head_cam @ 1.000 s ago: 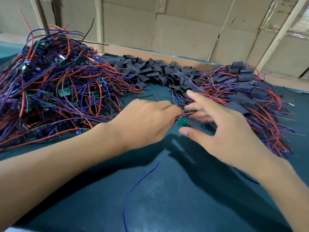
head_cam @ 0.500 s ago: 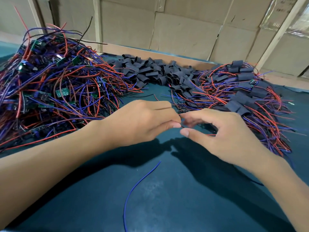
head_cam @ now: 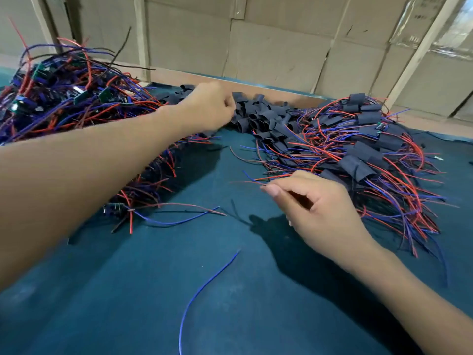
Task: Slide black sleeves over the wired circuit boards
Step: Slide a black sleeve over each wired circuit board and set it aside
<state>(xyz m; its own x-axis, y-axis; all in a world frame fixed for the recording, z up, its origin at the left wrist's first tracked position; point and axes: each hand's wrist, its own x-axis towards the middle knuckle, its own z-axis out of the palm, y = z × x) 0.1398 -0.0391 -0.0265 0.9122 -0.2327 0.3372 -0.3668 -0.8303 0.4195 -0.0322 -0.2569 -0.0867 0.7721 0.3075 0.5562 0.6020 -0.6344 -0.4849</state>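
Left hand [head_cam: 207, 106] moved from centre out to sleeves [head_cam: 258, 116] at worktop [head_cam: 153, 290] rear, grip curled, contents unclear. Right hand [head_cam: 317, 208] pinches wires [head_cam: 256, 179]; board unseen. Risk I see: tangled wires snagging pull.

My table [head_cam: 230, 316] is covered in dark teal cloth, and shadows fall across it toward six o'clock. At twelve o'clock a low brown wooden ledge [head_cam: 281, 94] runs along its far edge. Behind that stands a wall of flattened cardboard sheets [head_cam: 276, 47], creased and split at the seams. Pale wooden battens [head_cam: 140, 34] cross the cardboard, one upright at eleven o'clock, another leaning at two o'clock. Clear plastic film [head_cam: 450, 29] glints at the two o'clock corner.
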